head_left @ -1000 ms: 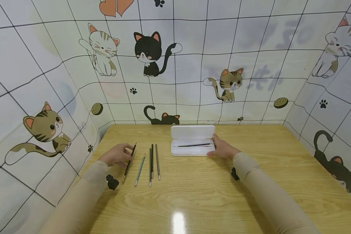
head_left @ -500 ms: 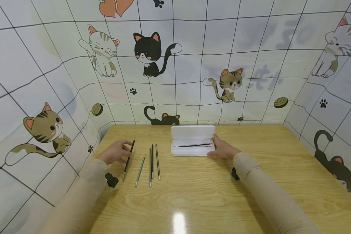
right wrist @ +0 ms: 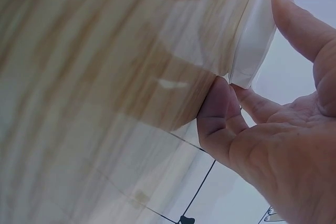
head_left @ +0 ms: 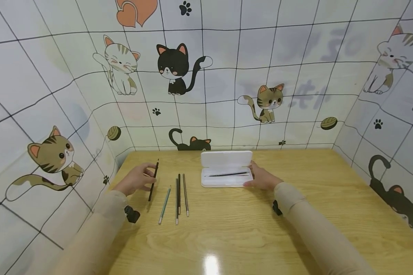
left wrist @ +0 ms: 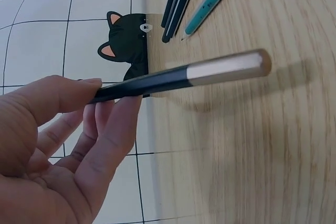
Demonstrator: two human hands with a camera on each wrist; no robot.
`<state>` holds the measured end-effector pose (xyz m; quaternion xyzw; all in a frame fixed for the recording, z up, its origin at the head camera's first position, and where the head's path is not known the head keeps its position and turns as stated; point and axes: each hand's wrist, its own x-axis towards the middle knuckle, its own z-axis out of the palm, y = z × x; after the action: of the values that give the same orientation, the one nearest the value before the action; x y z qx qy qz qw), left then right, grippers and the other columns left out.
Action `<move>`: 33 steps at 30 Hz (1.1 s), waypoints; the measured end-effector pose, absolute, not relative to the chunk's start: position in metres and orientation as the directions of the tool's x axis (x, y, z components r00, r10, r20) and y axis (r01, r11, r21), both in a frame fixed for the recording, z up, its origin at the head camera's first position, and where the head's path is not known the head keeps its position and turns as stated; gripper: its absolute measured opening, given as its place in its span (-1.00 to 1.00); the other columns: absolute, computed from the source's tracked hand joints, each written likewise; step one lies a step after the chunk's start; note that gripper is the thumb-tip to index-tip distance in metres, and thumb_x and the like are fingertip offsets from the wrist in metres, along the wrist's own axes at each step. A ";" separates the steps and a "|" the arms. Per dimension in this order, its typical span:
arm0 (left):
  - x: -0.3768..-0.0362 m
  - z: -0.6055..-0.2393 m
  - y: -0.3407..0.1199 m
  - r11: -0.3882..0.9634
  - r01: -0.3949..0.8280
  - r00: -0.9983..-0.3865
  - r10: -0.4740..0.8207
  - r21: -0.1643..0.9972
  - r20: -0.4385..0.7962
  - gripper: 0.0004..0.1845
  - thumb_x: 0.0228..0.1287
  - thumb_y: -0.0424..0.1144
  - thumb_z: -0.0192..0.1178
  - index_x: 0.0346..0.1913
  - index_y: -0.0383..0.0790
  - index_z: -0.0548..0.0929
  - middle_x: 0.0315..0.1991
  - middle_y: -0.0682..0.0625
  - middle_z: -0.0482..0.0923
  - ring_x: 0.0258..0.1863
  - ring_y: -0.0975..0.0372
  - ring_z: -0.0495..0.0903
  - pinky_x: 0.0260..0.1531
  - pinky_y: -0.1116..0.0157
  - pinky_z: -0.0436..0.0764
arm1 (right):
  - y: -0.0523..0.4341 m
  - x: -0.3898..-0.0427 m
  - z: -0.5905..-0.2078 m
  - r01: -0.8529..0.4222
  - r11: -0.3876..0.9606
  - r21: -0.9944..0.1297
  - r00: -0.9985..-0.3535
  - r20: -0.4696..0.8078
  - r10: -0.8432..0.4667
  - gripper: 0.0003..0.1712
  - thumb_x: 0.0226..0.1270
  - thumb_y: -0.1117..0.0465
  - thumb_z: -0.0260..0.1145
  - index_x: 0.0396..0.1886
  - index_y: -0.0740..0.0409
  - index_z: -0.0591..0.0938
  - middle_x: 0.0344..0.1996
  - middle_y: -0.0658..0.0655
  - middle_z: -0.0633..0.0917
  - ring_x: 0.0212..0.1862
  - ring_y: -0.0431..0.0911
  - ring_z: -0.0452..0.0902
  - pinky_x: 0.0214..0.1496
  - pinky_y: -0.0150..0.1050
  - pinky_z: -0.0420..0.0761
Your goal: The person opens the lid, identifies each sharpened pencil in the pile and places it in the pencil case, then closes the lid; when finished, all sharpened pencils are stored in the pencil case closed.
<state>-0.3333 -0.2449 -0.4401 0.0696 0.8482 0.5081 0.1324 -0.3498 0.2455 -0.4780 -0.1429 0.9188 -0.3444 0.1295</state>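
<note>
In the head view my left hand (head_left: 139,178) pinches a black pencil (head_left: 153,181) between thumb and fingers, held at a slant with its tip pointing away. The left wrist view shows the pencil's pale, gold-rimmed end (left wrist: 231,68) raised over the table, its shadow beneath. My right hand (head_left: 263,177) grips the right side of an open white pencil case (head_left: 206,182), thumb at the front edge. Its lid stands up at the back, and a dark pencil (head_left: 227,174) lies inside. In the right wrist view, fingers (right wrist: 215,114) bend at the case's corner (right wrist: 252,45).
Between the left hand and the case lie a teal pencil (head_left: 165,204) and several dark pencils (head_left: 179,194) on the wooden table (head_left: 261,236). A cat-patterned cloth wall (head_left: 223,88) rises directly behind the table and along both sides.
The left hand has raised the black pencil off the table and slightly away from me. The right hand stays on the case. The head view has tilted up a little.
</note>
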 end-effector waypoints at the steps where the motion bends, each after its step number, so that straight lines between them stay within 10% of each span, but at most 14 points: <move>1: -0.334 -0.440 -0.244 0.470 -0.010 -0.956 0.256 0.882 -0.147 -0.38 0.43 -0.46 0.18 0.48 -0.36 0.25 0.01 -0.29 0.36 -0.02 -0.15 0.59 -0.18 0.02 0.74 | 0.246 -0.350 -0.478 -0.184 0.721 -0.668 -0.925 -0.131 -0.358 0.28 0.35 0.10 0.46 0.59 0.39 -0.30 0.50 0.45 0.20 0.53 0.34 0.04 0.51 0.27 0.08; 33: -0.343 -0.430 -0.216 0.426 0.087 -0.960 0.276 0.900 -0.038 -0.34 0.44 -0.45 0.19 0.53 -0.31 0.23 0.01 -0.27 0.40 -0.01 -0.08 0.58 -0.17 0.03 0.74 | 0.245 -0.349 -0.476 -0.207 0.720 -0.662 -0.924 -0.109 -0.366 0.26 0.35 0.11 0.46 0.58 0.45 -0.27 0.47 0.49 0.23 0.50 0.36 0.10 0.49 0.26 0.13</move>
<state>-0.3428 -0.2162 -0.4303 0.1083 0.8396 0.5246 0.0900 -0.3488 0.2449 -0.4762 -0.1556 0.9201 -0.3401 0.1168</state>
